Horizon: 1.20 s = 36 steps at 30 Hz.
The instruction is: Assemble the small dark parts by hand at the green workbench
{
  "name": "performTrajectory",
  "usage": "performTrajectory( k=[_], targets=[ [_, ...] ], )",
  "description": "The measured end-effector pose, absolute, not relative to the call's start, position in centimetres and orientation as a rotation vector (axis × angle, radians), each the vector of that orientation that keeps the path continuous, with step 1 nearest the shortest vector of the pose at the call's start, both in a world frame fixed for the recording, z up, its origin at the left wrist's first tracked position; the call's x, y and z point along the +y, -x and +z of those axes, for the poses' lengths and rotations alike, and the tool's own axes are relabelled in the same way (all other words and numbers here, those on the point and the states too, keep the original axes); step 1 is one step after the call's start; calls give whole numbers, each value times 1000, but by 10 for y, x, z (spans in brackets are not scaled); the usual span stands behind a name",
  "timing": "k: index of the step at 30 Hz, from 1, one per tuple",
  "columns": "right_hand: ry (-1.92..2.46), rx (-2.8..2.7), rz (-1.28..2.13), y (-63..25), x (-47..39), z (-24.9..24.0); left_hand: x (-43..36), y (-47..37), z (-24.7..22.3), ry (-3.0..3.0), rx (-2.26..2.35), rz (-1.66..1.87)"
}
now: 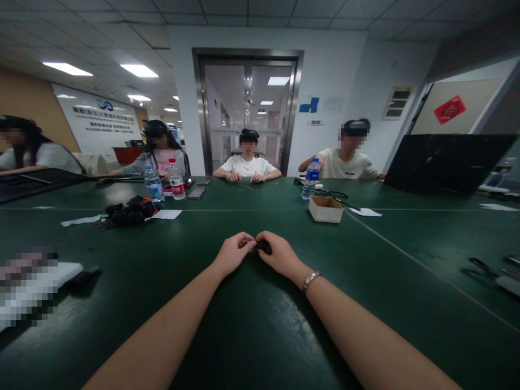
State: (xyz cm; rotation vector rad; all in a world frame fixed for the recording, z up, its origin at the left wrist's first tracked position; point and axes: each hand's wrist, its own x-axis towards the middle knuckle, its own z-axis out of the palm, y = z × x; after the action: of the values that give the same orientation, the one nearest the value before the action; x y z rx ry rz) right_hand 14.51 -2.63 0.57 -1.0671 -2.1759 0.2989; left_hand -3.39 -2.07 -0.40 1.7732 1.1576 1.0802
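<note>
Both of my hands meet over the middle of the dark green table (179, 303). A small black object (264, 246) is held in my right hand (280, 253), its fingers curled round it. My left hand (233, 253) is pinched at the left end of this object, fingertips close to those of my right hand. Whatever lies between the left fingertips is too small to make out. A silver bracelet (312, 281) circles my right wrist.
Beyond my hands stand an open cardboard box (325, 210), bottles (311, 179) (154, 184) (176, 180) and a black bundle (132, 211). A black monitor (447, 162) stands at the right. Several people sit around the table. Blurred items (36, 287) lie at the left.
</note>
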Motion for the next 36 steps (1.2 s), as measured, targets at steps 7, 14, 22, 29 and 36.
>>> performTrajectory(
  k=[7,14,22,29,36],
  targets=[
    [1066,-2198,269,-145,-25,4,-22,33,-2,-1747,1164,1058],
    [1013,-2190,274,-144,-21,-1,-16,35,-8,-1795,1117,1122],
    [1001,-2172,293,-145,-20,-1,-15,35,-7,-1739,1076,1156],
    [999,-2167,310,-146,-18,-2,-15,33,-7,-1692,1044,1196],
    [977,-2187,313,-146,-18,-3,-12,36,-10,-1704,1068,1226]
  ],
)
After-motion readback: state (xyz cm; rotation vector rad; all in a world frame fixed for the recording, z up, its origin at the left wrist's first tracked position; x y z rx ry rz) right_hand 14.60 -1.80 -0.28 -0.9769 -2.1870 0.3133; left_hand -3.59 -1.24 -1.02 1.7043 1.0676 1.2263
